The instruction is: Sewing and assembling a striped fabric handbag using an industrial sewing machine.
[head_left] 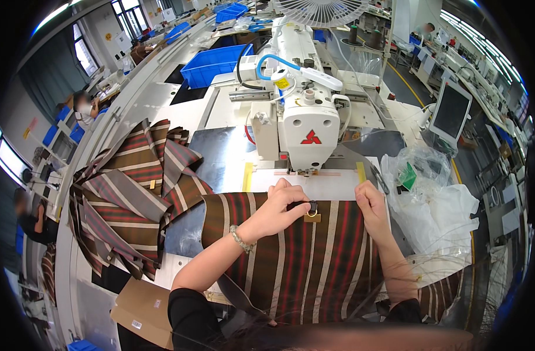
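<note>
A striped fabric panel point(302, 269) in brown, red and cream hangs toward me from the front of a white sewing machine point(311, 126). At its far edge my left hand point(283, 207) is closed, thumb and fingers pinching the fabric. Just beside the thumb sit a small metal ring point(312, 212) and a tan tab point(312, 219); a dark bit shows under the fingers, too small to make out. My right hand point(371, 207) is closed on the panel's far right corner. Beyond both hands, the machine's needle area stands over a white plate point(332, 186).
To the left lies a heap of similar striped pieces point(133, 193). Clear plastic bags point(431, 205) and scissors point(380, 178) are on the right, below a screen point(451, 108). A blue bin point(215, 64) stands behind, a cardboard box point(142, 310) near left. Other people work farther off.
</note>
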Action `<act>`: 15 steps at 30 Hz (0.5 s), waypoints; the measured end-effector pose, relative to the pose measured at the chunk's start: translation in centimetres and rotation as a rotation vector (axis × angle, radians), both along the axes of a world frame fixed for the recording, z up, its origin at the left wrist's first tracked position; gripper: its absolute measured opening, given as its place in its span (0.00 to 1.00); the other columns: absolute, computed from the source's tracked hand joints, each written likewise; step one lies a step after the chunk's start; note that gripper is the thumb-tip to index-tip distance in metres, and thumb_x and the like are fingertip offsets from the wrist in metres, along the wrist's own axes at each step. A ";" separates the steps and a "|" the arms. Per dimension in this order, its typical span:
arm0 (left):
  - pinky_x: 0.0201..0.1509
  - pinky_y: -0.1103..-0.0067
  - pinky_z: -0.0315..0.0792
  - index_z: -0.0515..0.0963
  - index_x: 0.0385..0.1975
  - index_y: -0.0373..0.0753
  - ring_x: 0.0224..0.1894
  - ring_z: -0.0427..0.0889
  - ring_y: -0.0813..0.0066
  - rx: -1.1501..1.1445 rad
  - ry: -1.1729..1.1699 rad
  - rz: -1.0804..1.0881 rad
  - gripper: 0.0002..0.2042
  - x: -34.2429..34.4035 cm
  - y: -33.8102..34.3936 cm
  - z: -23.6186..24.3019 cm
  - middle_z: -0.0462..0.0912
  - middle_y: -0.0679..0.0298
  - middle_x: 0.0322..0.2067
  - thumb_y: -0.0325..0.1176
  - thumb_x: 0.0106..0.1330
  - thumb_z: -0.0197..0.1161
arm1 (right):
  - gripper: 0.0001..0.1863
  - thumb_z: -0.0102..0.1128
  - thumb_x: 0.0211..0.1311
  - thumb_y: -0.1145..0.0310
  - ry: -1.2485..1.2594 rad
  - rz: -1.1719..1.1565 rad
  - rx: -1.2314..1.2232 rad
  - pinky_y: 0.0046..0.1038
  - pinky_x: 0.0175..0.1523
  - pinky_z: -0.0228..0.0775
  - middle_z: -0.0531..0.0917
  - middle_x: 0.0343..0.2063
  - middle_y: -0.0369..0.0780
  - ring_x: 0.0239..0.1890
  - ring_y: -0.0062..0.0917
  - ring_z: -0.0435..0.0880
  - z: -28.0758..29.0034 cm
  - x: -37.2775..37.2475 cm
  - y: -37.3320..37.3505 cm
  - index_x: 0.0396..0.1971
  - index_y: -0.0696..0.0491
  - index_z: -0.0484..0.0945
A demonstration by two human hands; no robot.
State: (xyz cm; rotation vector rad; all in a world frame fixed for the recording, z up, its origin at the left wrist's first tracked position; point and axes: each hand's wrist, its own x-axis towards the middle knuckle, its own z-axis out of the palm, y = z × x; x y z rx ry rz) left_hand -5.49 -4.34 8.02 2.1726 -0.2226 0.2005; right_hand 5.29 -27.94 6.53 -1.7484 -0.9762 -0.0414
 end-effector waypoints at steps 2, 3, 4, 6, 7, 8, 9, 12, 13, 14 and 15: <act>0.50 0.74 0.52 0.79 0.29 0.37 0.37 0.59 0.70 -0.031 0.022 -0.013 0.11 0.1 0.2 -0.1 0.73 0.69 0.26 0.39 0.63 0.58 | 0.14 0.49 0.68 0.67 -0.010 -0.026 0.016 0.21 0.36 0.55 0.66 0.26 0.36 0.29 0.21 0.62 -0.5 0.2 0.1 0.23 0.58 0.63; 0.50 0.74 0.52 0.78 0.30 0.37 0.37 0.59 0.70 -0.021 0.033 -0.027 0.11 0.2 0.3 -0.1 0.73 0.69 0.26 0.38 0.65 0.56 | 0.14 0.49 0.68 0.67 -0.009 -0.026 0.016 0.21 0.36 0.55 0.66 0.26 0.36 0.29 0.21 0.62 -0.6 0.2 0.2 0.23 0.58 0.63; 0.51 0.74 0.52 0.78 0.30 0.38 0.37 0.58 0.70 -0.012 0.043 -0.042 0.10 0.2 0.4 -0.1 0.72 0.68 0.26 0.36 0.66 0.53 | 0.14 0.49 0.68 0.67 -0.010 -0.051 0.004 0.20 0.37 0.56 0.67 0.27 0.37 0.30 0.21 0.63 -0.6 0.2 0.3 0.24 0.58 0.64; 0.50 0.74 0.52 0.78 0.30 0.37 0.37 0.58 0.69 0.002 0.045 -0.043 0.10 0.3 0.7 -0.1 0.72 0.68 0.26 0.36 0.66 0.53 | 0.13 0.50 0.68 0.67 -0.010 -0.077 -0.008 0.20 0.38 0.56 0.67 0.27 0.37 0.30 0.22 0.64 -0.7 0.1 0.6 0.24 0.58 0.65; 0.50 0.74 0.52 0.78 0.30 0.37 0.37 0.59 0.69 0.015 0.047 -0.045 0.10 0.3 0.8 -0.1 0.72 0.68 0.27 0.36 0.66 0.53 | 0.12 0.52 0.66 0.66 -0.039 -0.155 -0.018 0.24 0.43 0.54 0.69 0.28 0.36 0.32 0.23 0.67 -0.8 -0.2 0.8 0.25 0.56 0.67; 0.50 0.74 0.52 0.78 0.30 0.37 0.37 0.59 0.69 0.013 0.047 -0.045 0.10 0.1 0.8 -0.1 0.72 0.68 0.27 0.36 0.66 0.53 | 0.10 0.54 0.64 0.64 -0.069 -0.233 -0.028 0.28 0.48 0.51 0.71 0.30 0.36 0.33 0.24 0.70 -0.8 -0.4 1.1 0.26 0.53 0.70; 0.50 0.73 0.52 0.78 0.30 0.37 0.38 0.59 0.69 0.022 0.038 -0.024 0.10 0.0 0.9 -0.2 0.72 0.68 0.27 0.36 0.67 0.53 | 0.10 0.54 0.64 0.64 -0.070 -0.236 -0.030 0.28 0.48 0.51 0.71 0.30 0.36 0.33 0.24 0.70 -0.7 -0.8 1.4 0.26 0.53 0.70; 0.49 0.73 0.53 0.78 0.31 0.37 0.38 0.60 0.69 0.060 -0.002 0.016 0.10 -0.2 0.6 -0.1 0.73 0.67 0.27 0.35 0.67 0.52 | 0.08 0.67 0.50 0.70 -0.325 -0.333 0.077 0.28 0.37 0.62 0.72 0.29 0.40 0.31 0.31 0.72 -0.1 -3.6 1.8 0.30 0.52 0.77; 0.48 0.73 0.54 0.78 0.31 0.37 0.38 0.61 0.69 0.093 -0.033 0.038 0.09 -0.4 0.3 0.2 0.73 0.67 0.27 0.34 0.67 0.52 | 0.09 0.68 0.49 0.71 -0.499 -0.280 0.130 0.28 0.30 0.63 0.72 0.27 0.37 0.27 0.30 0.72 0.1 -4.1 2.0 0.31 0.52 0.79; 0.48 0.73 0.54 0.78 0.31 0.37 0.38 0.61 0.69 0.097 -0.034 0.032 0.09 -0.4 0.1 0.2 0.73 0.67 0.27 0.34 0.67 0.52 | 0.09 0.68 0.49 0.71 -0.683 -0.243 0.104 0.28 0.29 0.63 0.72 0.26 0.36 0.25 0.28 0.72 0.2 -4.7 1.7 0.31 0.53 0.79; 0.47 0.73 0.54 0.78 0.31 0.37 0.37 0.62 0.68 0.131 -0.067 0.059 0.08 -0.4 0.4 -0.2 0.73 0.67 0.27 0.33 0.66 0.53 | 0.09 0.69 0.49 0.71 -0.864 -0.199 0.075 0.28 0.29 0.63 0.72 0.25 0.35 0.23 0.27 0.72 0.4 -5.3 1.8 0.30 0.53 0.79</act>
